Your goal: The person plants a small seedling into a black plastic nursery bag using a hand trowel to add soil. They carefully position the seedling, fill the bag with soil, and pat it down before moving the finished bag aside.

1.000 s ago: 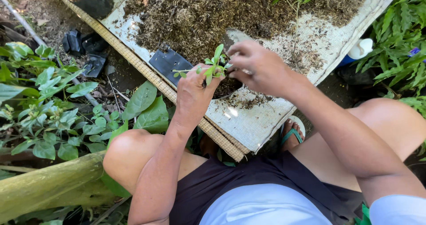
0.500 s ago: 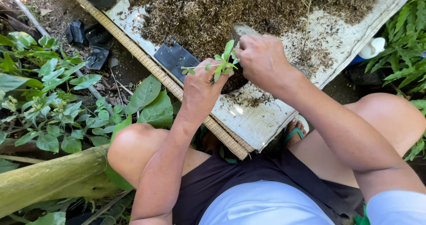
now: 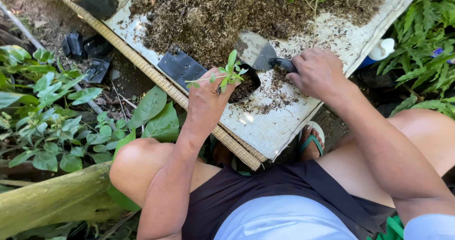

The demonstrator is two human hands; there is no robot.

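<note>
Left hand (image 3: 206, 98) pinches a green seedling (image 3: 228, 74) upright over the black grow bag (image 3: 244, 86); right hand (image 3: 318, 73) grips the trowel (image 3: 258, 51) just beyond the bag. The seedling looks light, soft-stemmed and fragile, probably best held low on the stem.

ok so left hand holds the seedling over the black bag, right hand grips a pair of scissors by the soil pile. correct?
Not quite. The head view shows the right hand gripping a small trowel by its dark handle, not scissors, its metal blade lying at the edge of the soil pile. The rest holds: the left hand holds the green seedling over the black bag.
</note>
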